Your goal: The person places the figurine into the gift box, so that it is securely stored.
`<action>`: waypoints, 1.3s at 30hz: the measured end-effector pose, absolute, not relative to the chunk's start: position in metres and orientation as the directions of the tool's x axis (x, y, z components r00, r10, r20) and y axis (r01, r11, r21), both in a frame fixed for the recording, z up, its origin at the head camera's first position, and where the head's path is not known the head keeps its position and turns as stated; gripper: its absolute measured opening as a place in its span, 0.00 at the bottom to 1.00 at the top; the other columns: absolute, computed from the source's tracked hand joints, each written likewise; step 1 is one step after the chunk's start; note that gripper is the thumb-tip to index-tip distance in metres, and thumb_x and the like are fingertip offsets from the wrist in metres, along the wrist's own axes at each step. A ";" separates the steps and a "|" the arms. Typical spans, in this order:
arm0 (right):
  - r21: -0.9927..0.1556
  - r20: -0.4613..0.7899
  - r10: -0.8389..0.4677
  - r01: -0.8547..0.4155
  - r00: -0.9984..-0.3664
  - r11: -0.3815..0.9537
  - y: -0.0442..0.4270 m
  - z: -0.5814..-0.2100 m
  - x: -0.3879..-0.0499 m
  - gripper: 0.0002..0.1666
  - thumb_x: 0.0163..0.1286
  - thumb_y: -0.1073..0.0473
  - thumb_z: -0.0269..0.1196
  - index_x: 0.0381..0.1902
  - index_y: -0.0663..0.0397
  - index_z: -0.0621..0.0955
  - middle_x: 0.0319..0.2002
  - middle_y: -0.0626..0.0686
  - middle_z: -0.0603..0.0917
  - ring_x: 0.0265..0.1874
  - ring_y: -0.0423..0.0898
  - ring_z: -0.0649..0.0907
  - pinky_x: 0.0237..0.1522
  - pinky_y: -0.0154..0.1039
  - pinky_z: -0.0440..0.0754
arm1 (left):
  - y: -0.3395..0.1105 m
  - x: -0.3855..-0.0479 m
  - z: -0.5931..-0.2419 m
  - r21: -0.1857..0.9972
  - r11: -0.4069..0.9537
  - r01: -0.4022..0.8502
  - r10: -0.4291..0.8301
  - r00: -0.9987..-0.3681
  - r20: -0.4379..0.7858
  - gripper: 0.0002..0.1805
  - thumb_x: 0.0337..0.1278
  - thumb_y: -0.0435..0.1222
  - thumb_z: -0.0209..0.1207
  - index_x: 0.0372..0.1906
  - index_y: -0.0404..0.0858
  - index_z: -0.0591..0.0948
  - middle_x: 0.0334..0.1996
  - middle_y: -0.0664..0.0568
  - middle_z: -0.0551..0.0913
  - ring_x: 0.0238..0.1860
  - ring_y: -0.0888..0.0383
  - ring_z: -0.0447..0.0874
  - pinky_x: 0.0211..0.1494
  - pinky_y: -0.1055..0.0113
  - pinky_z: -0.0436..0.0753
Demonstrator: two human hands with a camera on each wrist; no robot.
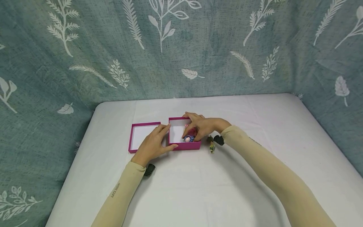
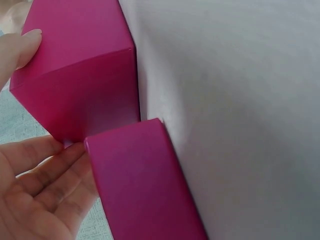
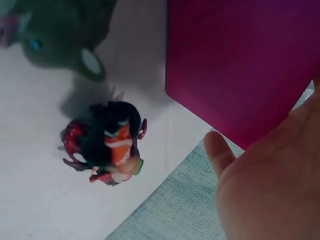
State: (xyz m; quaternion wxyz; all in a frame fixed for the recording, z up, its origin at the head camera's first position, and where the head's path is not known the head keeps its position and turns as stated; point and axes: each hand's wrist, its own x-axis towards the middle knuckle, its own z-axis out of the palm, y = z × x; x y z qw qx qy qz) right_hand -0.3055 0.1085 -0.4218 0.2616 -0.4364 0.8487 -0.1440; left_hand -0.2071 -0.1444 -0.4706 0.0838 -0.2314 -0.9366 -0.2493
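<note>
A magenta open box (image 1: 187, 146) with a white inside stands mid-table. My left hand (image 1: 154, 143) holds it at the left front corner, thumb on the front wall, fingers by the left wall; the left wrist view shows the box (image 2: 90, 95) between thumb and fingers. My right hand (image 1: 202, 125) reaches into the box from the right, thumb and finger around a small figurine (image 1: 188, 138) with blue, pink and dark red parts. Its palm hides much of the figurine. In the right wrist view, part of the hand (image 3: 272, 185) lies along the box's outer wall.
A matching shallow lid (image 1: 130, 138), white side up, lies against the box's left side. Right of the box stand small figurines: a green animal (image 3: 60, 32) and a black, red and orange figure (image 3: 117, 145). A patterned curtain (image 1: 181, 85) hangs behind the table.
</note>
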 end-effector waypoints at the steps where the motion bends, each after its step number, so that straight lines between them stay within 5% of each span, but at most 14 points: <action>1: -0.465 -0.325 -0.813 -0.668 -0.482 0.582 0.108 -0.421 -0.305 0.24 0.58 0.55 0.71 0.52 0.27 0.84 0.77 0.55 0.45 0.78 0.56 0.37 0.74 0.65 0.43 | -0.144 -0.207 -0.471 0.429 0.769 0.474 0.391 -0.880 0.272 0.47 0.49 0.58 0.69 0.71 0.37 0.69 0.61 0.45 0.74 0.61 0.48 0.76 0.65 0.54 0.77; 39: -0.390 -0.389 -0.792 -0.695 -0.470 0.604 0.102 -0.419 -0.306 0.24 0.55 0.53 0.73 0.50 0.25 0.84 0.78 0.55 0.43 0.76 0.56 0.46 0.72 0.64 0.55 | -0.143 -0.205 -0.471 0.415 0.771 0.484 0.391 -0.873 0.291 0.47 0.48 0.56 0.70 0.70 0.36 0.69 0.60 0.44 0.75 0.59 0.48 0.77 0.64 0.53 0.78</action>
